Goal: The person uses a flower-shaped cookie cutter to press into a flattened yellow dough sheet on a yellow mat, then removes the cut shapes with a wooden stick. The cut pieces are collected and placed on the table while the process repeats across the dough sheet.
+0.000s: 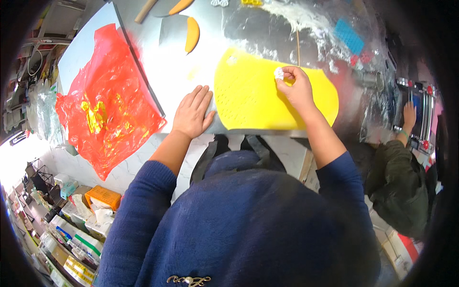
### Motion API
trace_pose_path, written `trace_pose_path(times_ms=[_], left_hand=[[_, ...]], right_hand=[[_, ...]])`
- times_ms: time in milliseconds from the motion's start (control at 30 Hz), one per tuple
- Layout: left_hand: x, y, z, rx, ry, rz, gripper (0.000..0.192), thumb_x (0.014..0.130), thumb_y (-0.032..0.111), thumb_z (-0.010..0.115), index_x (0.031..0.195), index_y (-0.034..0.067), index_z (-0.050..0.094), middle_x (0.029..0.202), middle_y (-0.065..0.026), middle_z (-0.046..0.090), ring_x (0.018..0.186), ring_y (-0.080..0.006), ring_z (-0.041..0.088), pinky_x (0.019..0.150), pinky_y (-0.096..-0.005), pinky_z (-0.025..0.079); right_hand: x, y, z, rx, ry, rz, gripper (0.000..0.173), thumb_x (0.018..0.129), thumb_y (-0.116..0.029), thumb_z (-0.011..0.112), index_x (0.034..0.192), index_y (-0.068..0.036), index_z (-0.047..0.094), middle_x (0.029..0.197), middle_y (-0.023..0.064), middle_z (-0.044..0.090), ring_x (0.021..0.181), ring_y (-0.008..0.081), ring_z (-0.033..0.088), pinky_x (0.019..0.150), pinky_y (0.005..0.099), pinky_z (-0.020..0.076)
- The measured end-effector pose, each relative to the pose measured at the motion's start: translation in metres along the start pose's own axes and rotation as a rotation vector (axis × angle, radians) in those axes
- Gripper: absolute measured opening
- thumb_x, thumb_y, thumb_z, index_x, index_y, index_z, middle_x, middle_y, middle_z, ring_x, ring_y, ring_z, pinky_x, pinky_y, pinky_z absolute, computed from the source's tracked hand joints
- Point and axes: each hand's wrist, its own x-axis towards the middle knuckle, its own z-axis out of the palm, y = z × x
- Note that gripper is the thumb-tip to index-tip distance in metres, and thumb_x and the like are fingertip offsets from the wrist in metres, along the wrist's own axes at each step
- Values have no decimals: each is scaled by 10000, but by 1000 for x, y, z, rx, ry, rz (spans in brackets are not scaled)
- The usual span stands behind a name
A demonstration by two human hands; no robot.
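A flat yellow rolled sheet (265,104) lies at the table's front edge, with rows of small marks pressed into its left part. My right hand (296,86) is over the sheet's upper right part and pinches a small white cutter (279,73) between thumb and fingertips; whether the cutter touches the sheet cannot be told. My left hand (193,111) rests flat on the metal table (172,71), just left of the sheet, fingers slightly apart, holding nothing. Two orange curved-blade tools (192,35) lie further back, and a thin wooden stick (298,46) is behind the sheet.
Red plastic film (107,93) hangs over the table edge on the left, over a pale board (86,46). White powder (304,18), a blue textured mat (348,36) and a clear cup (371,80) are at right. A co-worker's hand (409,114) is at far right beside a machine.
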Motion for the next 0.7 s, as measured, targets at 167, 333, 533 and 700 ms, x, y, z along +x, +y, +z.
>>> trace_pose_path(times_ms=[167,333,533,700], left_hand=[[2,3,-6,19,-50,-26,580,856,309,614,1359,34,528,1463,-143,472,1374,-310,411,1119,-422,349],[5,2,-7,27,-82,-34,604,843,308,615,1379,45,523,1483,-133,460,1383,-305,404,1122,-427,344],[4,4,-7,49,-116,-79,595,812,290,626,1360,74,538,1492,-110,456,1388,-303,402,1120,-430,353],[5,4,-9,40,-106,-71,598,815,288,622,1365,73,533,1489,-112,459,1389,-304,401,1117,-429,361]], right_hand=[[93,17,-10,-543,169,-120,396,753,-345,691,1050,-84,697,1056,92,686,1026,287,624,929,418,452],[177,-1,22,-632,216,-144,409,750,-368,698,1067,-110,717,1036,92,695,1030,305,629,914,420,468],[168,-38,76,-283,-122,-725,404,761,-306,716,1094,-81,679,1103,84,634,1090,285,561,980,421,436],[140,-20,42,-253,-277,-808,369,751,-233,740,1073,-71,664,1069,93,623,1063,300,557,952,412,455]])
